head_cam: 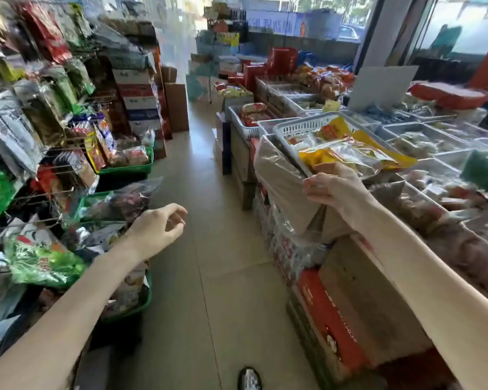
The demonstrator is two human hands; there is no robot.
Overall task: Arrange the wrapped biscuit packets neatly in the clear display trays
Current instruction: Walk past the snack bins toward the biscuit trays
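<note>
My right hand (334, 190) pinches a yellow packet (350, 157) at the white basket (299, 128) rim. My left hand (158, 229) hangs over the aisle, fingers loosely curled, holding nothing.

Your right hand (331, 190) was up at the near corner of a white slotted basket (304, 128), fingers curled round its rim, right beside a yellow-and-clear wrapped packet (352, 157) lying across it. Clear display trays (423, 130) ran off to the right, packed with wrapped goods, blurred. Your left hand (157, 229) hung over the tiled aisle floor (209, 249), fingers loosely curled, holding nothing. Snack bags (43, 260) crowded the left racks. A shoe toe (250, 378) showed at the bottom edge.
</note>
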